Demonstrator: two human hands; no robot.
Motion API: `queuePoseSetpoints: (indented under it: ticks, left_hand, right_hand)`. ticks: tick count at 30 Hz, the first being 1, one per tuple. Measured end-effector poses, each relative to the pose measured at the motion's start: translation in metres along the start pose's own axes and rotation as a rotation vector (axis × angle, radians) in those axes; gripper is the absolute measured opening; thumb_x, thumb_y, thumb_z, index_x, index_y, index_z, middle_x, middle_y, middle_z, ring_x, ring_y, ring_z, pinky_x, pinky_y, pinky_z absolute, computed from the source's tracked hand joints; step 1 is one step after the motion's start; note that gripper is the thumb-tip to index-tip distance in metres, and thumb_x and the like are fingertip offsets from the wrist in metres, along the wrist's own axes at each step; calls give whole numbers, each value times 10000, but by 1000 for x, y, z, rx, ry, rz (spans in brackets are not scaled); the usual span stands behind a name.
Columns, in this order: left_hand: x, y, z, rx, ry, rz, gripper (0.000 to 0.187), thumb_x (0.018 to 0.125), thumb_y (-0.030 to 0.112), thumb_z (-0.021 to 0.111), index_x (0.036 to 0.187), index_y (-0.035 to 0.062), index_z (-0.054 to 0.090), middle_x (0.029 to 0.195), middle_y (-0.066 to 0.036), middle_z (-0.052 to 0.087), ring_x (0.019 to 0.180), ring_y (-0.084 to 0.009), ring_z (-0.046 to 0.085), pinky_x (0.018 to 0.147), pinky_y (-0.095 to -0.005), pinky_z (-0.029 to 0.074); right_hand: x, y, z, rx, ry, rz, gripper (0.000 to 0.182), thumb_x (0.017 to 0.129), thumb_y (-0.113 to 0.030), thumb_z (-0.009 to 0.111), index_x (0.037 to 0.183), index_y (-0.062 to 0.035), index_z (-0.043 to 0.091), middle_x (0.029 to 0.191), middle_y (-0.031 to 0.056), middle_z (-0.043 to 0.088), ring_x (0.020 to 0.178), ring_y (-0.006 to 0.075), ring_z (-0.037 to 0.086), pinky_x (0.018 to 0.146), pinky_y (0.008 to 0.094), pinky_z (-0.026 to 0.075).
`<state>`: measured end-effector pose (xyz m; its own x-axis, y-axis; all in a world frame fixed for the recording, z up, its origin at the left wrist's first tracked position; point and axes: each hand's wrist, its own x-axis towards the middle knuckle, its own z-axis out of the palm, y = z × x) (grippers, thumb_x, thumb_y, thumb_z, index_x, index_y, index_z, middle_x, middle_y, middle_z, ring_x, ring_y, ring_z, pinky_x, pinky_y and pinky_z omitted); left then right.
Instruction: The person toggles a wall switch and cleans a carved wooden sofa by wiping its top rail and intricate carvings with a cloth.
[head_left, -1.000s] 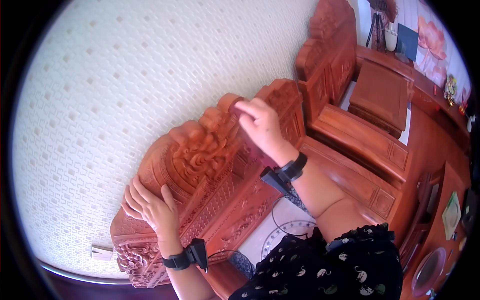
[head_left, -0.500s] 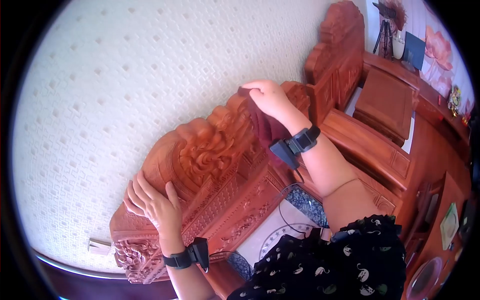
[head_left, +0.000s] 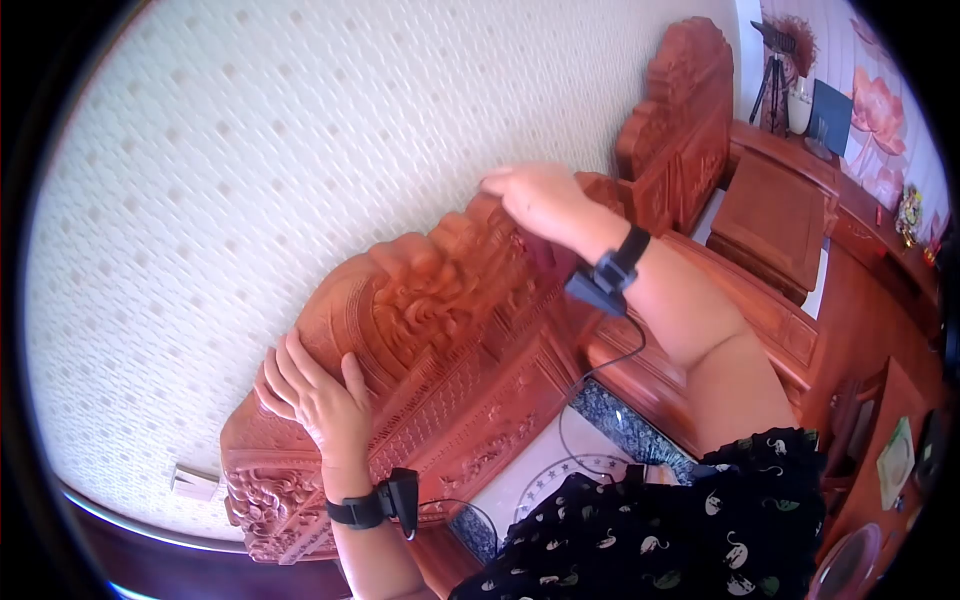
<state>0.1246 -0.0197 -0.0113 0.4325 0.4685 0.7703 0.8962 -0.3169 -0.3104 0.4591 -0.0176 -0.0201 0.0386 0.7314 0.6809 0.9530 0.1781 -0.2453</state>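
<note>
A carved reddish-brown wooden backrest [head_left: 425, 285] runs diagonally across the middle, its scalloped top edge close to the wall. My left hand [head_left: 315, 405] lies on its near end, fingers spread and holding nothing. Farther along the top edge is my right hand [head_left: 545, 203], slightly blurred, with its fingers bent over a dark red cloth [head_left: 547, 258]. Much of that cloth is hidden under the hand and wrist. Each wrist wears a black strap with a small dark device and a cable.
Patterned pale wallpaper [head_left: 330, 140] stands behind the backrest. Another carved wooden seat back [head_left: 683, 110] and a square wooden table [head_left: 770, 215] are at the upper right. A wall socket [head_left: 195, 483] sits low on the left. A round dish [head_left: 848, 560] is at the lower right.
My right hand and forearm have shifted a little to the right, and less of the cloth shows below the hand. My left hand stays on the near end of the backrest.
</note>
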Motion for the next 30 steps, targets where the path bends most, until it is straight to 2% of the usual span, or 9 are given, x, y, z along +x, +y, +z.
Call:
queuePoseSetpoints:
  ticks: [1, 3, 6, 9, 11, 14, 20, 23, 30]
  left_hand:
    - [0, 0, 0, -7, 2, 0, 655, 855, 376, 505, 1324, -42, 318, 1284, -186, 400, 1244, -352, 290, 1051, -552, 130]
    - [-1, -1, 1, 3, 10, 3, 656, 856, 377, 503, 1324, -43, 318, 1285, -186, 399, 1244, -353, 290, 1050, -553, 129]
    - [1, 0, 2, 7, 28, -3, 658, 856, 379, 504, 1324, -45, 316, 1287, -185, 398, 1243, -354, 290, 1049, -554, 128]
    - [0, 0, 0, 8, 10, 2, 659, 854, 376, 508, 1324, -45, 316, 1288, -183, 398, 1244, -354, 290, 1050, -553, 127]
    - [-1, -1, 0, 7, -3, -4, 658, 853, 373, 510, 1324, -44, 317, 1288, -182, 399, 1244, -353, 289, 1050, -551, 126]
    - [0, -1, 1, -1, -3, -8, 654, 853, 365, 512, 1324, -44, 317, 1292, -180, 397, 1248, -351, 285, 1051, -549, 123]
    - [0, 0, 1, -2, -2, -12, 661, 850, 371, 516, 1327, -42, 317, 1296, -177, 397, 1252, -348, 283, 1050, -545, 119]
    - [0, 0, 2, -3, -3, -24, 656, 848, 370, 518, 1325, -37, 326, 1295, -177, 398, 1253, -347, 282, 1052, -545, 116]
    - [-1, 0, 3, -7, 12, -34, 659, 832, 369, 541, 1317, -34, 350, 1286, -175, 410, 1248, -345, 290, 1056, -546, 119]
  right_hand:
    - [3, 18, 9, -85, -116, 161, 252, 782, -98, 485, 945, -78, 675, 940, 121, 655, 893, 307, 606, 725, 393, 495]
    - [5, 60, 21, 83, -339, 171, 284, 777, -57, 480, 984, -45, 674, 917, 165, 659, 894, 293, 617, 759, 357, 490]
    - [-20, 60, 29, 685, -130, 524, 327, 804, 3, 446, 1058, 3, 651, 1003, 133, 672, 889, 184, 610, 830, 275, 450]
    - [-31, 45, 28, 844, 131, 696, 342, 822, -16, 440, 1105, -4, 633, 1034, 91, 661, 899, 135, 595, 805, 243, 452]
    - [-34, 23, 11, 837, 127, 717, 336, 847, -30, 458, 1145, -16, 614, 1060, 74, 646, 907, 101, 581, 793, 215, 451]
    - [-28, 7, -3, 856, 422, 424, 306, 872, -34, 499, 1157, -23, 608, 1086, 74, 629, 883, 90, 578, 786, 213, 460]
    - [4, -36, 0, 514, 87, 52, 318, 885, -105, 516, 1194, -73, 581, 1030, 91, 627, 932, 203, 590, 854, 332, 461]
    - [-1, -43, 21, 225, 155, -114, 234, 814, -93, 516, 996, -100, 663, 1011, 33, 622, 991, 228, 544, 878, 431, 349]
    - [-19, -58, 30, 295, 382, -238, 123, 790, -56, 567, 869, -103, 649, 1017, 21, 614, 986, 212, 519, 854, 378, 327]
